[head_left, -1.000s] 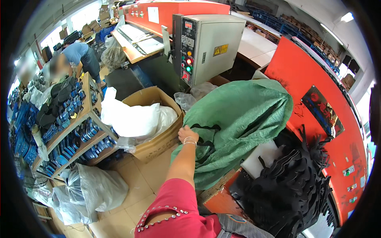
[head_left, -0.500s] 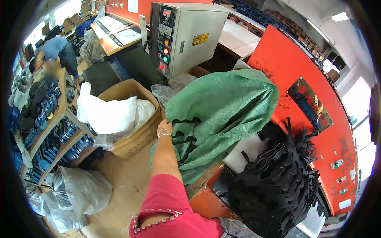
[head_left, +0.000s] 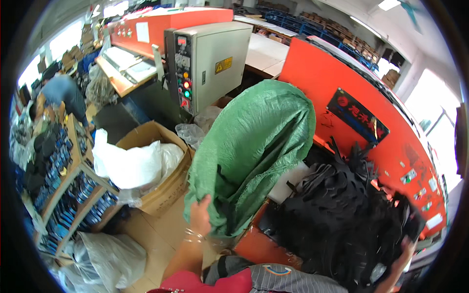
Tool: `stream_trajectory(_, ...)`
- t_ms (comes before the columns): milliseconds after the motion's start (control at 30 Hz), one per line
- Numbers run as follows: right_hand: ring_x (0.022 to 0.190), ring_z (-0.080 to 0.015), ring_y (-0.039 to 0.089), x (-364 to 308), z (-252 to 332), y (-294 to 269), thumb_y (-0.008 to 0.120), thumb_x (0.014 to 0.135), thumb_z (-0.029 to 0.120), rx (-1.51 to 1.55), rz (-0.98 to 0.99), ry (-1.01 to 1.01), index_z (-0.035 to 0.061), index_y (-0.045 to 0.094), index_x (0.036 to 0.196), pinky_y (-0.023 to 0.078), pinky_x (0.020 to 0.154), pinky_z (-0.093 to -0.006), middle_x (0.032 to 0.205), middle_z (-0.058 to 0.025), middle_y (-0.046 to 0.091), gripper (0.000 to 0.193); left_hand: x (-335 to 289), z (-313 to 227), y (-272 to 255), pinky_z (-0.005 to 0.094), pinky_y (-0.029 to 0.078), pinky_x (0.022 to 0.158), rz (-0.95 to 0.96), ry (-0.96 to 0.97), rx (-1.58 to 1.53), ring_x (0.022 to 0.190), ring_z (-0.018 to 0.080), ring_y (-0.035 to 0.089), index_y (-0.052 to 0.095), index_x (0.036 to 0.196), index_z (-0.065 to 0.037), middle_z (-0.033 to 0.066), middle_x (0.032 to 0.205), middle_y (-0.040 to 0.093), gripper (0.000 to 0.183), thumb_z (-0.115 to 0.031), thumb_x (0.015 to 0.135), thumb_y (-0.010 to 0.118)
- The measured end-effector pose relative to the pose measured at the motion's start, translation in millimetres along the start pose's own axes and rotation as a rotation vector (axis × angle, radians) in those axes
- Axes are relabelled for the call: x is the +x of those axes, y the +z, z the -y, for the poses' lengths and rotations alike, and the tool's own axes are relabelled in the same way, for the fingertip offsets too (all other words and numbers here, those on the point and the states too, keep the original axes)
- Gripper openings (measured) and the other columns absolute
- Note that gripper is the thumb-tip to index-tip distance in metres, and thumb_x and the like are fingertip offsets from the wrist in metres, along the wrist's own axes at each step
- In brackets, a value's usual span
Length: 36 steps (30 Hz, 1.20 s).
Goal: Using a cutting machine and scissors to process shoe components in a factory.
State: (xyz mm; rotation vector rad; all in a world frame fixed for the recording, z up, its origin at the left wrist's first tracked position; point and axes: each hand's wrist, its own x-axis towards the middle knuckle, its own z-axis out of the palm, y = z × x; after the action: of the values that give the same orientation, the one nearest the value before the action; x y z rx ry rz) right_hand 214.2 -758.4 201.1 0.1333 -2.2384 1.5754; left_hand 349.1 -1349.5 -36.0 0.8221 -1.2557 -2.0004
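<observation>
My left hand [head_left: 199, 215] is closed on the near left edge of a large green woven sack [head_left: 254, 110]. The sack's mouth gapes toward me, with some black pieces [head_left: 222, 207] inside. A big heap of black wavy-cut strips [head_left: 337, 229] lies on the orange-edged machine bed [head_left: 268, 244] to the right of the sack. At the heap's far right side is my right hand [head_left: 404, 251], somewhat blurred, fingers stretched out beside the strips; whether it touches them I cannot tell.
A cardboard box [head_left: 168, 190] with a white plastic bag [head_left: 129, 163] stands left of the sack. Behind are a grey control cabinet [head_left: 220, 63] and a red machine panel [head_left: 312, 73]. Shelves [head_left: 80, 190] and a clear plastic bag [head_left: 107, 259] are at left. A person [head_left: 63, 97] bends beyond.
My left hand has drawn the sack's edge nearer and lower, and the sack's mouth gapes wider. My right hand has come into view beside the black heap. The view has shifted.
</observation>
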Motion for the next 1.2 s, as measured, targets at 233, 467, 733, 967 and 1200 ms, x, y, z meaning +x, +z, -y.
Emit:
stream_trajectory(233,0.078,-0.0246,0.059,52,124,293,0.071,0.067,0.022,-0.086,0.096,-0.490,-0.0028,0.056,0.093,0.048,0.072,-0.0347,0.085,-0.0144,0.059,0.039,-83,-67,28,0.0322,0.045,0.086,0.349,0.489,0.671,0.101,0.0191,0.056,0.050,0.121,0.000,0.0107,0.113,0.057,0.041,-0.032,0.098,0.038)
stream_trajectory(467,0.095,-0.0394,0.060,-224,98,530,0.041,0.084,0.015,-0.139,1.447,-0.531,-0.0056,0.022,0.137,0.047,0.086,-0.0428,0.105,-0.0300,0.058,0.060,-149,-111,-10,0.0486,0.035,0.098,0.381,-0.105,-0.657,0.107,0.0429,0.050,0.052,0.119,0.007,0.0308,0.119,0.051,0.052,-0.033,0.086,0.058)
stream_trajectory(733,0.095,-0.0404,0.058,-111,106,422,0.062,0.079,0.027,0.099,1.707,-0.995,0.0018,0.048,0.122,0.045,0.086,-0.0453,0.100,-0.0234,0.061,0.052,-191,-94,-44,0.0474,0.036,0.098,-0.237,0.070,-0.127,0.123,0.0315,0.037,0.034,0.134,0.001,0.0175,0.134,0.040,0.072,-0.057,0.091,0.034)
stream_trajectory(967,0.115,-0.0330,0.052,84,-15,164,0.068,0.078,0.032,-0.382,0.284,-0.308,-0.0030,0.046,0.126,0.041,0.095,-0.0380,0.121,-0.0246,0.053,0.063,-178,-79,-29,0.0453,0.040,0.089,0.079,0.628,0.779,0.094,0.0412,0.053,0.047,0.116,0.011,0.0286,0.108,0.055,0.050,-0.014,0.078,0.068)
stream_trajectory(1200,0.133,-0.0304,0.029,1,-171,53,0.046,0.087,0.056,-0.269,0.234,0.655,0.0089,0.018,0.144,0.028,0.105,-0.0372,0.146,-0.0161,0.027,0.079,-172,-64,30,0.0429,0.041,0.094,0.263,0.190,0.032,0.111,0.0288,0.051,0.038,0.128,0.005,0.0171,0.126,0.048,0.053,-0.037,0.096,0.039)
